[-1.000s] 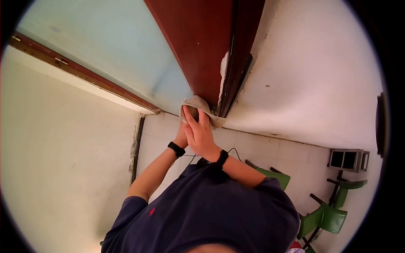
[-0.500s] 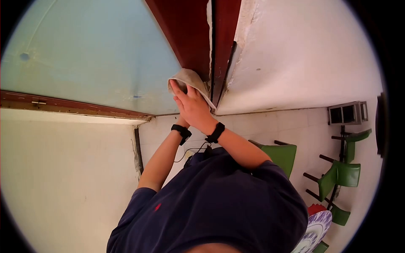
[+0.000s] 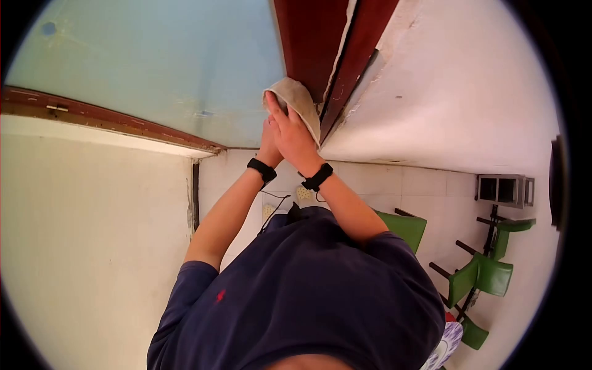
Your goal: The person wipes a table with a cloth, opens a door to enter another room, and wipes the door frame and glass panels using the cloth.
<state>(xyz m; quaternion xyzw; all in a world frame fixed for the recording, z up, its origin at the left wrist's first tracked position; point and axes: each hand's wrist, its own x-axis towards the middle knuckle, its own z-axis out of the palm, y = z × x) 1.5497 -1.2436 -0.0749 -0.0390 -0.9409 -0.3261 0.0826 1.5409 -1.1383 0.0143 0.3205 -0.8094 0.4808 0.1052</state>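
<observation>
A beige cloth (image 3: 297, 94) lies against the lower part of a dark red door frame (image 3: 311, 46), at the edge of a pale blue panel (image 3: 166, 55). My right hand (image 3: 294, 137) presses on the cloth with its fingers stretched along it, and the cloth bulges around them. Close beside and partly under it is my left hand (image 3: 269, 146); the right hand hides most of its fingers, so its hold on the cloth does not show. Each wrist wears a black band.
Green chairs (image 3: 493, 274) stand along the right side, near a small metal rack (image 3: 504, 190). A brass-coloured bolt (image 3: 57, 108) sits on the red rail at left. White walls flank the floor, and a light patterned shoe (image 3: 304, 194) shows below my hands.
The view has shifted, with the door frame and cloth now farther right and higher. Both hands stay together at the cloth, and my left hand shows more beside the right.
</observation>
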